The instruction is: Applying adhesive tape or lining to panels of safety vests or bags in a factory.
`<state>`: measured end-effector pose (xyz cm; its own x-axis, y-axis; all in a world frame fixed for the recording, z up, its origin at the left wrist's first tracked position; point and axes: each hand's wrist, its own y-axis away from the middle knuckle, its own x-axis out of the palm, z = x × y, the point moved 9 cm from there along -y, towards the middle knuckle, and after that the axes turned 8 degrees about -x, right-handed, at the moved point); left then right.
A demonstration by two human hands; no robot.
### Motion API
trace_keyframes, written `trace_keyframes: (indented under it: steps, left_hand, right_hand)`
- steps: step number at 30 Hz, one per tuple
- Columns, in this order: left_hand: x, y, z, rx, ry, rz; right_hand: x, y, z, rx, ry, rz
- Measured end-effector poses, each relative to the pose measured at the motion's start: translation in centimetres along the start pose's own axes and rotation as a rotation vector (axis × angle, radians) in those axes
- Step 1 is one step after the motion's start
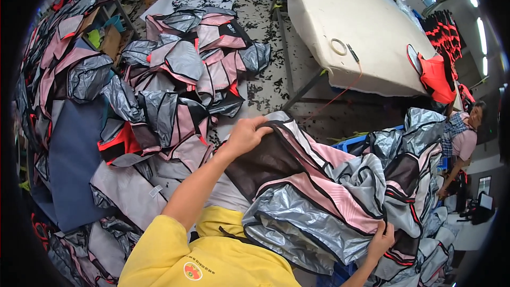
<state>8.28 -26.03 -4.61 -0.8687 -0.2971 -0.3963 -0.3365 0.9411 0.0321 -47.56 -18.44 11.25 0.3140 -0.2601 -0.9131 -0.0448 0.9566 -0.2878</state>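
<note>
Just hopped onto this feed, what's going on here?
A person in a yellow shirt is holding a bound fabric piece in pink, black and silver by its edges, left hand at the upper side, right hand at the lower right. More silver fabric and a partly covered blue crate are beside it. A large fabric heap lies ahead to the left, and another person is at the right.

cream tabletop (372, 16), scrap-strewn floor (254, 107)
tabletop: tape roll (332, 48), thin dark tool (353, 52); floor: dark scraps (277, 82), pink-silver fabric heap (183, 64)
</note>
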Motion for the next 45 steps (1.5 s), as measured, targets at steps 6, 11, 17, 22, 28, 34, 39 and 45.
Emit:
trace_keyframes:
  steps: [6, 11, 17, 22, 28, 34, 39, 45]
  left_hand:
    - [-0.8, 3.9, -5.9, 0.099, 0.039, -0.079]
    - [-0.8, 6.8, -12.1, 0.235, -0.029, -0.065]
    - [-0.9, 9.5, -10.3, 0.122, 0.055, -0.017]
    - [1.3, 9.7, -1.3, -0.269, 0.295, 0.24]
    - [1.1, 10.3, 1.3, -0.296, 0.325, 0.224]
    - [0.0, 11.5, 0.1, -0.292, 0.261, 0.26]
    - [-1.5, 12.5, -2.2, -0.02, 0.174, 0.097]
    - [-1.5, 12.0, -3.7, -0.059, 0.048, 0.179]
  right_hand:
    - [-1.6, -0.2, 4.1, -0.011, 0.147, -0.127]
    - [1.4, -3.9, 18.9, -0.293, -0.216, -0.067]
    - [14.3, -5.9, 31.9, -0.81, -0.486, 0.229]
    - [21.6, -3.8, 31.6, -0.872, -0.599, 0.485]
    - [26.4, -2.2, 29.7, -0.49, -0.833, 0.711]
    - [26.8, -1.8, 29.4, -0.394, -0.935, 0.668]
    - [26.4, -1.5, 29.6, -0.371, -0.952, 0.658]
    - [25.9, -1.3, 29.1, -0.393, -0.955, 0.6]
